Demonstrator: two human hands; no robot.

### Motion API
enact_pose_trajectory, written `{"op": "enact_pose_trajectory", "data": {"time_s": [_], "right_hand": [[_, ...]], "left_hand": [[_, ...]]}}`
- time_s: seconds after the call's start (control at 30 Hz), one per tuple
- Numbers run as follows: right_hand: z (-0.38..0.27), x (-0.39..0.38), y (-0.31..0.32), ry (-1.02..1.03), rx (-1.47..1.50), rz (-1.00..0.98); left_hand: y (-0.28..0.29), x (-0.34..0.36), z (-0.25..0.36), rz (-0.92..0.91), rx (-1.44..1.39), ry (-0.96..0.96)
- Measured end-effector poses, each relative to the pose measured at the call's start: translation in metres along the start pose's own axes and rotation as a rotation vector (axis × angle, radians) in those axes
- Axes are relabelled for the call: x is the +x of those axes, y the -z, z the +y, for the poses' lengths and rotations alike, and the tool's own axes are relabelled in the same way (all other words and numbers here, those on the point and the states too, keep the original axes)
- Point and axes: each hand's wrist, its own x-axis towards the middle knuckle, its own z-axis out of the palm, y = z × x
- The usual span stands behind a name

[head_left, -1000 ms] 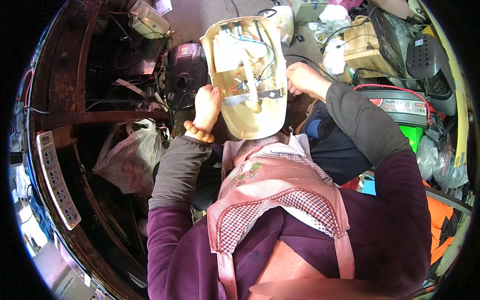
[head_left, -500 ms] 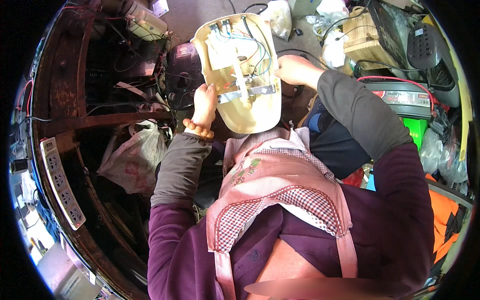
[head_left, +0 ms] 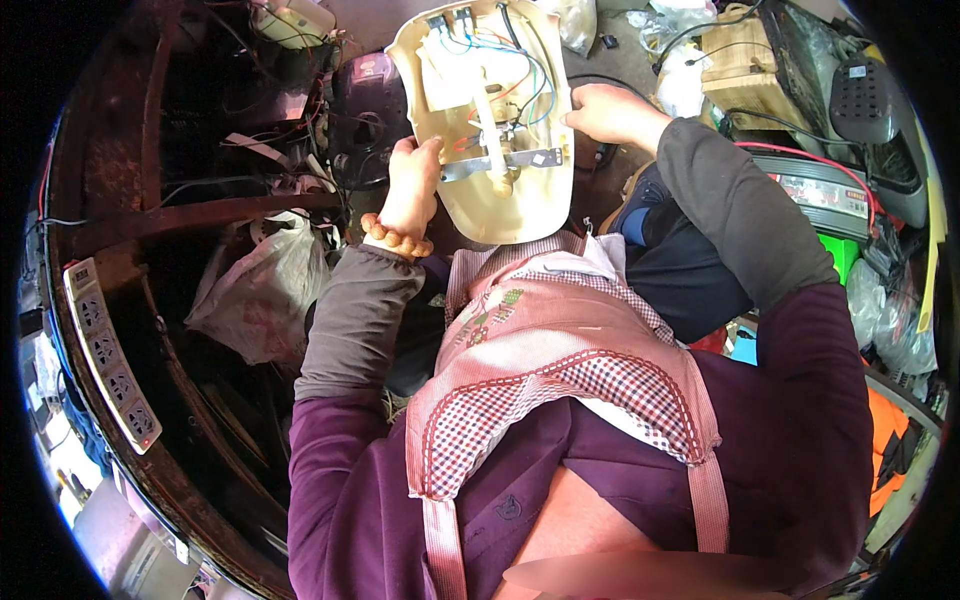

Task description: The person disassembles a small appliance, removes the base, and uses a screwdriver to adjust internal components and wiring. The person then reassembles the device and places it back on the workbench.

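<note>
Between my two hands is a cream plastic appliance housing (head_left: 525,220), tilted with its open side toward me. Inside it run red, blue and black wires (head_left: 535,75), a pale tube (head_left: 490,120) and a metal strip (head_left: 525,160) that crosses its width. My left hand (head_left: 413,185), above a beaded bracelet (head_left: 397,238), is closed on the left edge near the strip's end. Higher up on the other side, my right hand (head_left: 615,112) pinches the right edge; its fingertips are partly hidden. The housing's lower end lies close to my pink apron (head_left: 560,310).
To the left, a white power strip (head_left: 110,355) lies along a dark wooden frame (head_left: 200,220), near a white plastic bag (head_left: 265,290). A wooden box (head_left: 740,60), a black-and-silver device (head_left: 815,185) and a green box (head_left: 840,255) stand at the right. Cables cross the floor.
The housing and both hands sit slightly higher and farther right in the picture. The surroundings have also shifted a little. Both hands keep their hold on the edges.
</note>
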Motion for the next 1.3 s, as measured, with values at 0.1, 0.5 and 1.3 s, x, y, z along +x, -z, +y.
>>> {"op": "enact_pose_trajectory", "data": {"time_s": [0.1, 0.5, 1.3], "right_hand": [[0.017, 0.005, -0.007, -0.010, 0.017, 0.034], [0.035, -0.021, 0.013, 0.052, -0.178, 0.264], [-0.061, -0.044, -0.050, 0.478, -0.225, 0.189]], "left_hand": [[-0.001, 0.000, 0.015, 0.111, 0.050, -0.106], [0.004, -0.005, 0.060, 0.143, -0.115, -0.394], [-0.062, -0.095, -0.062, 0.068, 0.399, -0.591]]}}
